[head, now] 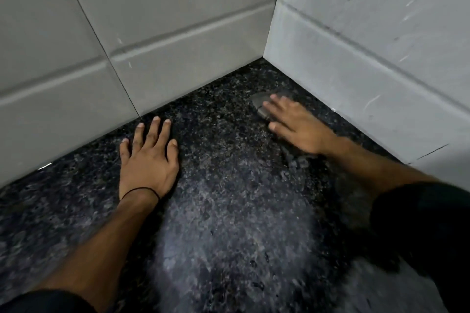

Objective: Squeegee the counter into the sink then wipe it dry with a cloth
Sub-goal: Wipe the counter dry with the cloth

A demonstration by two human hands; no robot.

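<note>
On counter (229, 211): both hands flat

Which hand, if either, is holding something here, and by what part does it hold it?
The right hand presses flat on top of a dark cloth on the counter, not gripping it. The left hand lies flat, holding nothing.

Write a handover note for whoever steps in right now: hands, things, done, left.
Left hand: flat on the counter, fingers spread, holding nothing.
Right hand: pressed flat on a dark cloth near the corner by the tiled wall; blurred.
Squeegee and sink: out of view.
Done: apparently squeegeeing, since the cloth is in use.
Left: finish wiping the corner, then the rest; dryness can't be judged.
</note>
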